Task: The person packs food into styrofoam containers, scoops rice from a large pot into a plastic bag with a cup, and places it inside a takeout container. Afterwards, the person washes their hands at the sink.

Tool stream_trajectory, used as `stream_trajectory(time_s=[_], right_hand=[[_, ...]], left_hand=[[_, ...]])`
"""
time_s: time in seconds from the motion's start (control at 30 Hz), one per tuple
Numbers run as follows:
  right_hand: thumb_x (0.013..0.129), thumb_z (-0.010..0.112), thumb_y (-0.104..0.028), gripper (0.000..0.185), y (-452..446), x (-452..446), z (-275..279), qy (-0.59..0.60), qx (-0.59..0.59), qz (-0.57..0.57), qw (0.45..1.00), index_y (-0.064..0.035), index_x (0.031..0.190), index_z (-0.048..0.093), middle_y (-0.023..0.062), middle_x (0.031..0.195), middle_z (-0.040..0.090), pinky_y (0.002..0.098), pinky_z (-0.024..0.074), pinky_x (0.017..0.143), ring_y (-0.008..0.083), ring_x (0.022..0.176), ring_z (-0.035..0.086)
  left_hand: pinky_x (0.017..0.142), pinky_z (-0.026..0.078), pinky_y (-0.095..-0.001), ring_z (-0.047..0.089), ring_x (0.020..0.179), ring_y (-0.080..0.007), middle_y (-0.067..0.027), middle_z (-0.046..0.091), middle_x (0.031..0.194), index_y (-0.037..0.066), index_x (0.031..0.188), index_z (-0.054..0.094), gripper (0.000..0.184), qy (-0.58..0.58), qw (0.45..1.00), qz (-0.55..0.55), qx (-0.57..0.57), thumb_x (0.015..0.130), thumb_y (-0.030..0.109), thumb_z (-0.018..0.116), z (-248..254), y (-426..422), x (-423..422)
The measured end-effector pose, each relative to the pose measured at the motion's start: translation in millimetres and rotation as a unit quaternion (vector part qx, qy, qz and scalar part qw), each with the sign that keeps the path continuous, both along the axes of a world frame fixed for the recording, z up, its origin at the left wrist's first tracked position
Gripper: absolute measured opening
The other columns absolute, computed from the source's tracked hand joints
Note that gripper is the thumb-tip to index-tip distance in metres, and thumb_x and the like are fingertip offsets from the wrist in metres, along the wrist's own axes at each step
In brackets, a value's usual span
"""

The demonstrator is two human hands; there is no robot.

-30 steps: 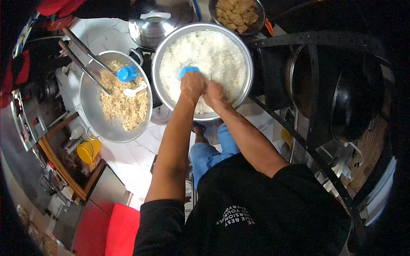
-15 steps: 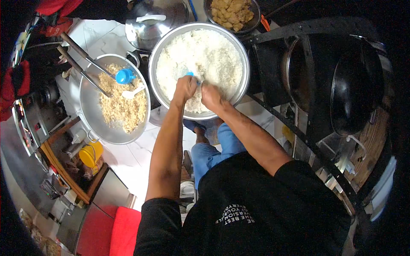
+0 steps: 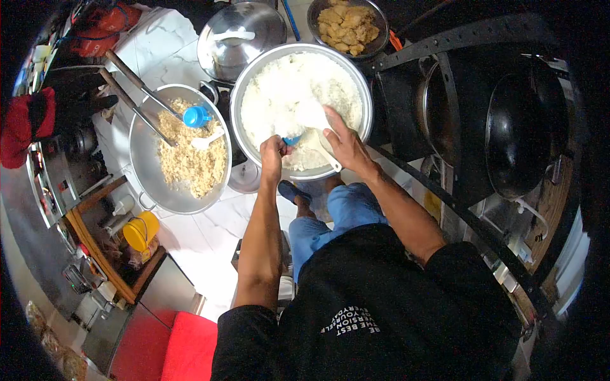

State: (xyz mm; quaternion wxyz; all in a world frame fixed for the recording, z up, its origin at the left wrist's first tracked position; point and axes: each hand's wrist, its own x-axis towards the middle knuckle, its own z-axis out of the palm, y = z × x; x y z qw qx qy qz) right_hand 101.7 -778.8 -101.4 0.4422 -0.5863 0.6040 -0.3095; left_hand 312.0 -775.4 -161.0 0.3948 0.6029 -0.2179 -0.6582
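Observation:
A large round metal pot full of white rice stands in front of me. At its near side my left hand is closed on a blue cup, mostly hidden by rice and fingers. My right hand is over the near right of the rice, fingers stretched and thumb apart. Its fingertips are against a white rounded mass, overexposed, so I cannot tell whether it is rice or an object. A pale rice paddle lies beside my right hand, its handle reaching over the near rim.
Left of the pot, a wide metal pan holds brownish rice, a blue cup, a white spoon and two long-handled tools. Behind are a lid and a bowl of yellowish food pieces. A black metal rack with woks stands right.
My hands have moved apart. The right has loosened from a fist to stretched fingers and shifted right. The paddle now shows with its handle over the rim. My view has shifted slightly.

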Motion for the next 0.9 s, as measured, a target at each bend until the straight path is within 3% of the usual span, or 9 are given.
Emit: stream_trajectory(time_s=[0.17,0.33,0.37,0.4,0.53,0.67,0.77,0.83,0.9], right_hand=[[0.095,0.049,-0.008,0.036,8.3,0.0,-0.8,0.008,-0.009,0.131,0.991,0.0006,0.130,0.053,0.0259,0.121,0.060,0.0427,0.0494,0.092,0.0387,0.111,0.060],[0.093,0.051,-0.005,0.036,15.6,-3.4,-11.0,0.000,-0.012,0.164,0.986,0.0019,0.128,0.055,0.0271,0.116,0.062,0.0409,0.0509,0.088,0.0388,0.105,0.062],[0.094,0.051,-0.006,0.036,17.1,-2.7,-11.1,-0.005,-0.005,0.153,0.988,0.0020,0.128,0.055,0.0270,0.115,0.062,0.0409,0.0509,0.088,0.0387,0.105,0.063],[0.095,0.050,-0.007,0.035,19.2,-0.5,-11.2,-0.011,0.002,0.142,0.990,0.0022,0.128,0.055,0.0268,0.115,0.062,0.0409,0.0509,0.088,0.0386,0.104,0.063],[0.099,0.047,-0.014,0.033,32.5,19.0,-23.4,-0.075,-0.028,0.067,0.995,0.0037,0.126,0.056,0.0258,0.114,0.064,0.0401,0.0511,0.087,0.0367,0.103,0.065],[0.101,0.045,-0.019,0.034,37.4,40.4,-33.8,-0.155,0.083,-0.013,0.984,0.0041,0.123,0.057,0.0129,0.094,0.065,0.0325,0.0495,0.074,0.0229,0.084,0.063],[0.101,0.045,-0.021,0.035,31.0,37.1,-10.7,-0.248,0.282,-0.054,0.925,0.0035,0.123,0.058,0.0020,0.079,0.056,0.0262,0.0436,0.062,0.0117,0.070,0.052],[0.101,0.044,-0.022,0.037,23.0,28.0,-4.8,-0.311,0.370,-0.091,0.871,0.0029,0.125,0.057,-0.0034,0.072,0.047,0.0239,0.0383,0.056,0.0068,0.063,0.044],[0.100,0.044,-0.022,0.039,22.3,19.9,-5.2,-0.266,0.252,-0.047,0.929,0.0031,0.127,0.057,-0.0039,0.066,0.043,0.0242,0.0372,0.054,0.0076,0.060,0.043]], left_hand=[[0.060,0.044,-0.0334,0.055,0.061,-0.0210,-0.0083,0.051,0.061,0.000,0.067,0.052,0.037,-0.067,0.992,-0.100,-0.045,0.090,0.028,0.043,22.5,-6.9,9.3],[0.059,0.043,-0.0334,0.055,0.059,-0.0206,-0.0138,0.058,0.064,-0.006,0.070,0.057,0.042,-0.252,0.935,-0.232,-0.092,0.088,0.030,0.043,61.2,-12.2,3.3],[0.059,0.043,-0.0335,0.055,0.059,-0.0205,-0.0143,0.059,0.064,-0.006,0.071,0.057,0.043,-0.283,0.920,-0.245,-0.117,0.088,0.030,0.043,66.0,-12.6,1.6],[0.061,0.045,-0.0436,0.057,0.061,-0.0379,-0.0229,0.057,0.064,-0.007,0.066,0.055,0.035,-0.307,0.902,-0.246,-0.177,0.086,0.020,0.045,70.0,-12.1,-2.7],[0.061,0.042,-0.0494,0.054,0.062,-0.0425,-0.0244,0.055,0.066,-0.005,0.067,0.056,0.028,-0.363,0.876,-0.247,-0.203,0.086,0.015,0.050,77.1,-8.7,-18.3],[0.062,0.041,-0.0521,0.053,0.064,-0.0444,-0.0257,0.052,0.065,-0.004,0.064,0.053,0.031,-0.412,0.836,-0.233,-0.279,0.088,0.016,0.049,57.8,-1.0,-25.8],[0.064,0.043,-0.0504,0.054,0.066,-0.0455,-0.0286,0.053,0.068,-0.004,0.068,0.057,0.032,-0.419,0.846,-0.238,-0.229,0.089,0.018,0.048,52.4,5.0,-25.8],[0.063,0.045,-0.0461,0.055,0.063,-0.0391,-0.0232,0.055,0.065,-0.003,0.068,0.058,0.034,-0.391,0.889,-0.194,-0.142,0.091,0.020,0.047,47.8,9.6,-22.0],[0.063,0.048,-0.0413,0.056,0.065,-0.0302,-0.0157,0.054,0.067,-0.002,0.073,0.058,0.033,-0.296,0.945,-0.138,-0.031,0.092,0.023,0.048,41.4,14.8,-16.4]])
